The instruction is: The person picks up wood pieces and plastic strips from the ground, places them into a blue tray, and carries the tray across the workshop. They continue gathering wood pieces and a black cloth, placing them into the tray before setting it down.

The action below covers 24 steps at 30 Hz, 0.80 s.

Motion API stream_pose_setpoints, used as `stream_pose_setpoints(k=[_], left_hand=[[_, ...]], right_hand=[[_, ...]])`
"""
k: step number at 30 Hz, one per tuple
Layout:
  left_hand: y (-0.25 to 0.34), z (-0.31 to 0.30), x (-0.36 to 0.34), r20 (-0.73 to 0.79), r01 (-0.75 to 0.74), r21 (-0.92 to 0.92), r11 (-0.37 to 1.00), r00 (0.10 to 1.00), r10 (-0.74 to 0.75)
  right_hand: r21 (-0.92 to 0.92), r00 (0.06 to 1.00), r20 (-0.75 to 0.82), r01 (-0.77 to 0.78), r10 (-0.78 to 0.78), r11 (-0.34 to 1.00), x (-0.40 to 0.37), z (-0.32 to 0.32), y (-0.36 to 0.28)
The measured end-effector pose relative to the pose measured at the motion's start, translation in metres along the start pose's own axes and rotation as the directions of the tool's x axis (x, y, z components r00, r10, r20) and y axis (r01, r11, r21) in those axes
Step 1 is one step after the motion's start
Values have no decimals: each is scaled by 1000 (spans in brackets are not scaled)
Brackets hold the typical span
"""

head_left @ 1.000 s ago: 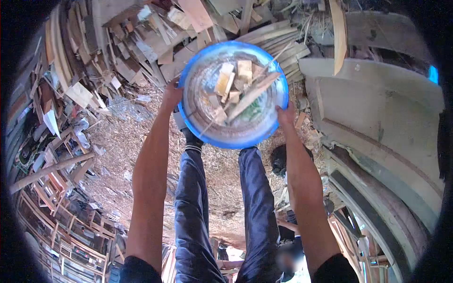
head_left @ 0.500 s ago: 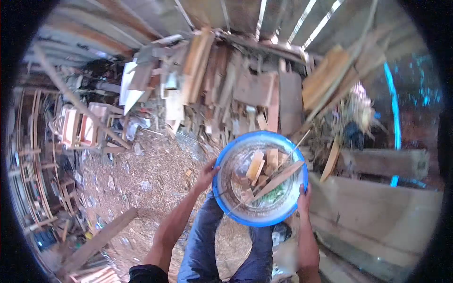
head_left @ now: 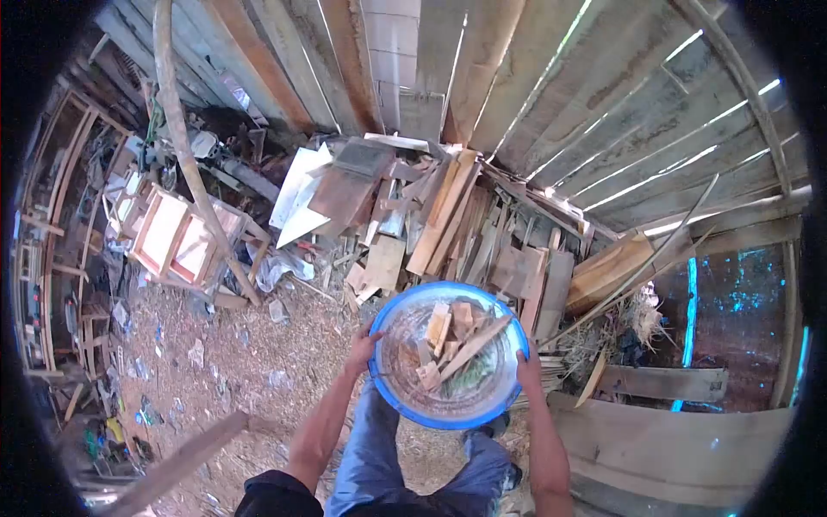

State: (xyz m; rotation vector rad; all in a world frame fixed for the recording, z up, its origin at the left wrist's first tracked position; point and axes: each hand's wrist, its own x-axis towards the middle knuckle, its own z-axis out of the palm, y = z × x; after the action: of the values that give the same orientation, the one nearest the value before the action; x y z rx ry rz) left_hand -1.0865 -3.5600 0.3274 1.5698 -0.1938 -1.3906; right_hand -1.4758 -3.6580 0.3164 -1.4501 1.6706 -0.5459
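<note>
A round basin with a blue rim and pale inside is held out in front of my legs. Several wood offcuts lie in it, one long piece slanting up to the right rim, beside some green material at the bottom. My left hand grips the rim on the left side. On the opposite side, my right hand is closed around the rim, its thumb on top. The undersides of both grips are hidden by the basin.
Scrap boards are heaped against the plank wall ahead. A slanting pole and a wooden frame stand at the left. Wide boards lie at the right. Shavings and litter cover the floor.
The view has tilted up and turned, showing more wall. The basin now appears lower and slightly left, nearer the board pile, still held in both hands. My feet have shifted.
</note>
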Motion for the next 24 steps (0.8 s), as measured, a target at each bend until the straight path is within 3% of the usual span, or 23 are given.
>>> stream_pose_setpoints(k=[3, 5, 6, 7, 9, 10, 12, 13, 15, 17, 18, 20, 21, 22, 24], left_hand=[[30, -49, 48, 48, 56, -120, 991, 998, -51], [50, -74, 75, 6, -135, 316, 939, 990, 140], [94, -63, 58, -41, -90, 376, 922, 993, 113], [99, -73, 75, -45, -86, 376, 923, 993, 111], [107, -87, 112, -38, -197, 490, 849, 968, 247], [128, -84, 117, -39, -195, 489, 850, 969, 245], [163, -76, 131, -95, -121, 400, 909, 981, 172], [173, -75, 142, -93, -108, 405, 908, 983, 158], [193, -78, 166, 74, 8, 37, 999, 997, -10], [194, -79, 206, 10, 73, 88, 993, 997, -74], [193, -80, 219, -54, 124, 127, 984, 992, -118], [211, -71, 231, -68, 119, 104, 987, 991, -113], [214, -70, 234, -83, 144, 101, 984, 987, -136], [214, -75, 243, 50, 191, 11, 982, 980, -191], [207, -74, 258, 19, 169, 44, 985, 985, -170]], right_hand=[[-201, 992, 55, -99, 112, 975, 29, 34, -87], [-177, 995, 59, -70, 81, 982, 59, 58, -104], [-155, 996, 78, -40, 53, 987, 72, 70, -105], [-155, 995, 83, -41, 54, 987, 86, 80, -110], [-200, 997, 34, -58, 66, 978, 117, 97, -124], [-202, 997, 36, -58, 66, 978, 130, 100, -140], [48, 989, 140, -45, 38, 998, 155, 102, -165], [44, 982, 165, -99, 90, 994, 175, 105, -160], [44, 970, 190, -164, 153, 985, 203, 108, -171], [-71, 995, 37, -95, 97, 993, 201, 99, -227], [-70, 994, 38, -97, 100, 993, 211, 101, -224], [-341, 943, 135, -244, 305, 908, 254, 101, -226], [-339, 942, 134, -248, 307, 907, 263, 97, -235], [-453, 948, 172, -166, 269, 876, 269, 96, -246], [-561, 935, 250, -73, 253, 824, 285, 94, -256]])
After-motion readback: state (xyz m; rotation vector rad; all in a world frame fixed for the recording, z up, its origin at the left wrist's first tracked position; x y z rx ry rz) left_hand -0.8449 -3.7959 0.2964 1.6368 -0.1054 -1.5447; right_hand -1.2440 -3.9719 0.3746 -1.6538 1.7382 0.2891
